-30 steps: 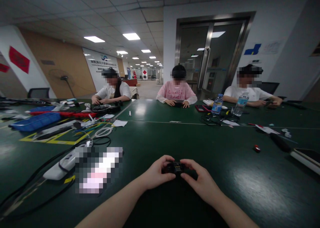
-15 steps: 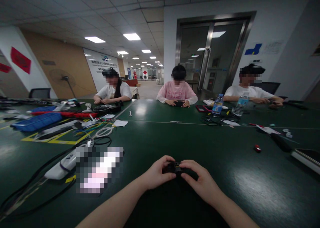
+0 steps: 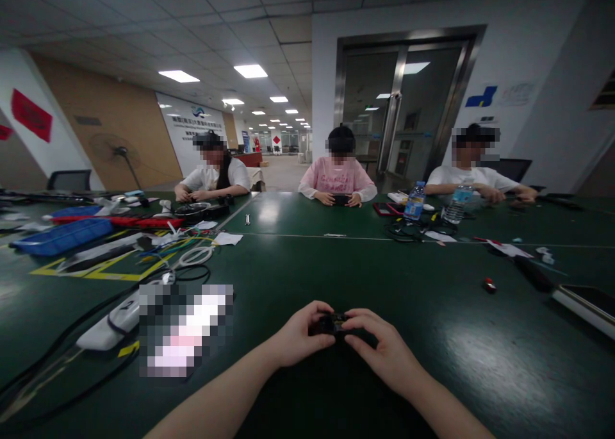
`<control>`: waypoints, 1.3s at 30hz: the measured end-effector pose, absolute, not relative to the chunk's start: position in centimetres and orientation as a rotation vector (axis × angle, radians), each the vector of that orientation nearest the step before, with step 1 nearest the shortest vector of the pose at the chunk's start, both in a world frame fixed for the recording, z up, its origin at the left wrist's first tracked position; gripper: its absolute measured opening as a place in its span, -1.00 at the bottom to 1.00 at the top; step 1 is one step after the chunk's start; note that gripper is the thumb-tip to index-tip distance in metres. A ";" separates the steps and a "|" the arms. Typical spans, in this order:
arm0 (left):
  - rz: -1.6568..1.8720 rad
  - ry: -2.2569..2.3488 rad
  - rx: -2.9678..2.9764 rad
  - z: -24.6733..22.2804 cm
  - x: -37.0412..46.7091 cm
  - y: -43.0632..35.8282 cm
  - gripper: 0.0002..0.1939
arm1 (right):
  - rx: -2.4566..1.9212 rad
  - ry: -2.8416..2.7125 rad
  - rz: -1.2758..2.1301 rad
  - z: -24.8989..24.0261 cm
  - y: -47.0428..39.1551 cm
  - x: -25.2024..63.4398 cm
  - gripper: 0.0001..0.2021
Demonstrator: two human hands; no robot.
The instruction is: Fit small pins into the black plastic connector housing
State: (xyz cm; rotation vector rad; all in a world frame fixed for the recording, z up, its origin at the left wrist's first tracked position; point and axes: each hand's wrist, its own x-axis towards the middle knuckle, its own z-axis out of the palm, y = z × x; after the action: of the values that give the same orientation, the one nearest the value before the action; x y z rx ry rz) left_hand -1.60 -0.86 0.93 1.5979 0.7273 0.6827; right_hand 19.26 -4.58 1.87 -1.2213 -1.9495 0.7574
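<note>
Between my hands, just above the green table, is a small black object with yellowish details on its face. Its exact kind is too dark and small to make out. My left hand pinches its left side, thumb below and fingers above. From the right, my right hand grips the other side with thumb and fingertips. Parts of the object are hidden behind the fingers of both hands.
Left of my arms lie a blurred-out bright screen, a white power strip, cables and a blue tray. To the right are a small red item and a white-edged device. Bottles stand farther off; three people sit opposite.
The black object appears slightly turned, showing more of its yellowish details. Both hands keep their grip in nearly the same place. The whole view has shifted a little.
</note>
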 end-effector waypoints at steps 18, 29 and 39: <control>0.732 0.850 1.767 0.2 -1.5 -0.6 -0.54 | -1.245 -1.931 0.760 1.6 -4.3 19.2 -0.76; 0.695 0.849 1.733 0.4 -1.6 -0.7 -0.48 | -1.300 -1.921 0.808 1.8 -4.6 19.2 -0.71; 0.683 0.850 1.780 0.8 -1.4 -0.8 -0.58 | -1.277 -1.912 0.812 1.8 -4.5 19.2 -0.70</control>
State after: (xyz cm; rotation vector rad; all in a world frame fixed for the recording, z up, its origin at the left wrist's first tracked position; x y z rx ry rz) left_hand -1.44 -0.77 0.78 1.7803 0.8500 0.6829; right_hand 19.21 -4.51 1.84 -1.2773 -1.9124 0.8116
